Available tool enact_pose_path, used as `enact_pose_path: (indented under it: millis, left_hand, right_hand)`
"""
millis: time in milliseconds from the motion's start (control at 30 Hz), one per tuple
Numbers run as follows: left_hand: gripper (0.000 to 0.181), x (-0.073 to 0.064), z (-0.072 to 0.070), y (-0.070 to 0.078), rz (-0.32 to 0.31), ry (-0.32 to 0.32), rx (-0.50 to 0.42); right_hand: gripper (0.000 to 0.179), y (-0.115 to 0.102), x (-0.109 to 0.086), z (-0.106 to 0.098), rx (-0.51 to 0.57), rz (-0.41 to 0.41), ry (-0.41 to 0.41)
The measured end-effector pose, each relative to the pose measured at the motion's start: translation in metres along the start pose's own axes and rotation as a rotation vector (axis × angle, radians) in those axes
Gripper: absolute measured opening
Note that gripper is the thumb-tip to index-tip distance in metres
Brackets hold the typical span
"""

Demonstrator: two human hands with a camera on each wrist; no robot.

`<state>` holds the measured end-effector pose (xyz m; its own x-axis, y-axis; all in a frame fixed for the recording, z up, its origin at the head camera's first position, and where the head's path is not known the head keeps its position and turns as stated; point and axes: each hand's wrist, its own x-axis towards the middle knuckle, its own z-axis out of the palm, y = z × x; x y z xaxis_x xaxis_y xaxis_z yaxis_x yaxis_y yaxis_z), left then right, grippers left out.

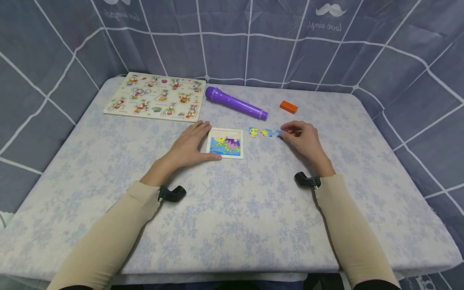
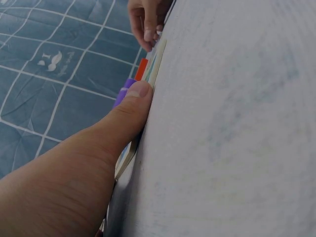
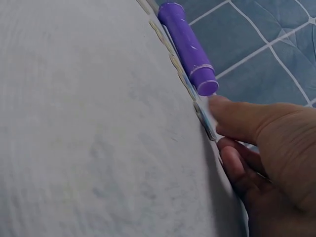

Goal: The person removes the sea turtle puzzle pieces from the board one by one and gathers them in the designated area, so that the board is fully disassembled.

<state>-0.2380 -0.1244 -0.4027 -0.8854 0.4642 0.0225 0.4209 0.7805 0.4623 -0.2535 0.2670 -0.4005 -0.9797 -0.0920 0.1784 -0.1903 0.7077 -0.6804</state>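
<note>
My left hand [image 1: 188, 147] rests at the left of a small framed jigsaw puzzle [image 1: 225, 143], its straight fingers along the left side and the thumb at the near edge. In the left wrist view, the thumb [image 2: 126, 111] lies against the tray's edge. The puzzle is partly filled, with a purple, yellow and blue picture; bare wood shows at its top. Right of it, several loose puzzle pieces [image 1: 253, 131] lie in a row. My right hand [image 1: 302, 139] pinches the puzzle piece [image 3: 204, 120] at the row's right end, low at the tablecloth; the fingers partly hide it.
A purple toy microphone [image 1: 237, 104] lies behind the pieces, with an orange block [image 1: 288, 106] to its right. A large wooden picture board [image 1: 156, 97] lies at the back left. A grey-blue gridded curtain [image 1: 228, 52] hangs behind the cloth-covered table [image 1: 235, 217].
</note>
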Motion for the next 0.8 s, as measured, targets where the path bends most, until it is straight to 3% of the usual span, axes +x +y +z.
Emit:
enact_pose_path:
  millis: [233,600,800]
  left_hand:
    - [0.114,0.000,-0.001,0.001,0.001,0.000,-0.003]
    - [0.114,0.000,-0.001,0.001,0.001,0.000,-0.002]
    - [0.114,-0.001,0.000,0.000,0.001,0.007,-0.001]
  right_hand:
    - [0.037,0.000,-0.002,-0.003,0.001,-0.024,-0.071]
    - [0.035,-0.004,-0.003,0.001,-0.045,-0.014,-0.036]
    - [0.031,-0.010,-0.003,0.003,-0.027,-0.026,0.029]
